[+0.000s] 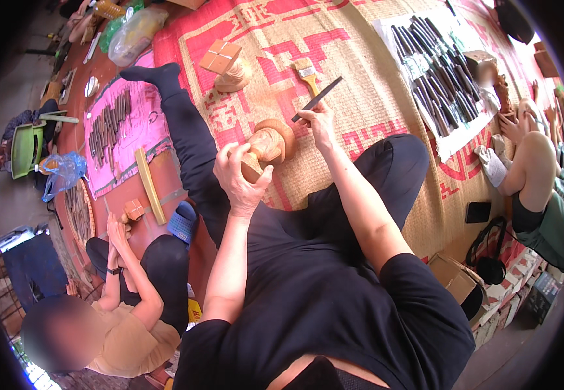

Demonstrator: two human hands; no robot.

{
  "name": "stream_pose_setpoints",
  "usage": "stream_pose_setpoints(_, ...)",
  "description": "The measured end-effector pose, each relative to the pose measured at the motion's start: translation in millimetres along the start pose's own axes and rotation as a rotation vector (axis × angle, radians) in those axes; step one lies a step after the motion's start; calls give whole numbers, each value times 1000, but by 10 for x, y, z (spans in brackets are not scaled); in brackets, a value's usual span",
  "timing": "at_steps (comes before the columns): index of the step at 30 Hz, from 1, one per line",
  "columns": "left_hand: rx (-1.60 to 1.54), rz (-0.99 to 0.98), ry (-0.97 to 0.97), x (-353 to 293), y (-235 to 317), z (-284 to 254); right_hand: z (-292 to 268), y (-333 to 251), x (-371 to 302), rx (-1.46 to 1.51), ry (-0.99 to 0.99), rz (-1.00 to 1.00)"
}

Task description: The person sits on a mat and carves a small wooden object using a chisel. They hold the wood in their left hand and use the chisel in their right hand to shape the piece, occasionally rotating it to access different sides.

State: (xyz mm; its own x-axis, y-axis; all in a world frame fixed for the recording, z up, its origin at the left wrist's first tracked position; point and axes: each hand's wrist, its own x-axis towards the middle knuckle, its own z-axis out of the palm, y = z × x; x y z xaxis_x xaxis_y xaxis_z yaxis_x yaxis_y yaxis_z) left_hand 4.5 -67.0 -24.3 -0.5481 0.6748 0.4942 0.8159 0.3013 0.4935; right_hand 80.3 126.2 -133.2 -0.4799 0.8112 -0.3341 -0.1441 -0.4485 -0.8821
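- We see a pale wooden carving (270, 144), rounded with a wide flat base, held up over the person's lap above the woven red-and-tan mat (360, 84).
- The left hand (239, 182) is wrapped around the carving's near end, fingers clamped on it from below and the side.
- The right hand (317, 123) sits just beside the carving's base, fingers pinched together on a dark chisel (317, 99) that slants up and away to the right.
- Beyond the carving, a second wooden piece (226, 65) with a square block top stands on the mat, with a paintbrush (306, 71) lying near it.
- To the right, a row of dark chisels (434, 65) lies on a white sheet.
- To the left, more tools (109, 123) lie on a pink cloth.
- At lower left, another person in a tan shirt (122, 338) sits holding a small wooden block (132, 209).
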Motion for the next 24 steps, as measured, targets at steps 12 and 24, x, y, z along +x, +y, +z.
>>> stream_pose_setpoints(12, 2, -5, -2, -11, -7, 3, 19, 5, 59, -35, -13, 11)
stream_pose_setpoints(24, 9, 6, 7, 5, 7, 18, 36, -1, 183, -57, -59, 7)
